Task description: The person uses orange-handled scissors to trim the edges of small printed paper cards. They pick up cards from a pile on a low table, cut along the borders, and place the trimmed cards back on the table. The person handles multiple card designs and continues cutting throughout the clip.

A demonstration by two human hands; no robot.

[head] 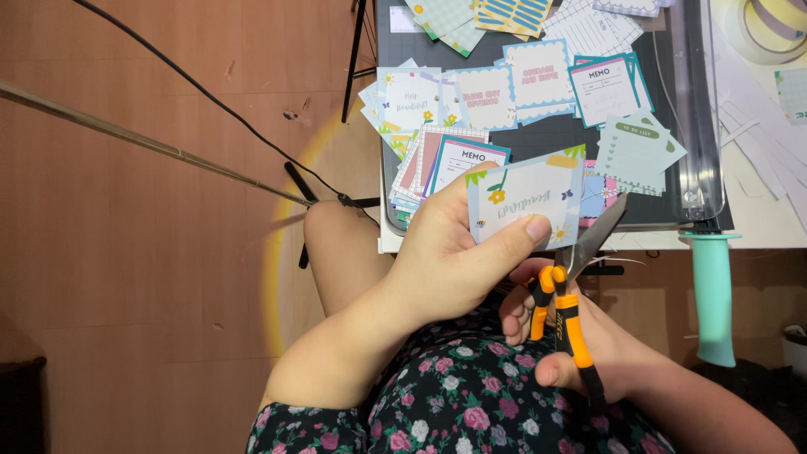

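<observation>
My left hand (450, 252) holds a small pale blue card (525, 197) with yellow flowers and green leaves, thumb pressed on its lower edge. My right hand (580, 345) grips orange-handled scissors (567, 315). Their blades (598, 231) are at the card's lower right corner. Both hands are above my lap, in front of the desk edge.
A dark cutting mat (538, 139) on the desk carries several printed memo cards and sticker sheets (458, 160). A paper trimmer with a teal handle (713, 294) sits at the right. White paper strips (756, 134) lie beyond it. A black cable (210, 97) crosses the brown floor at left.
</observation>
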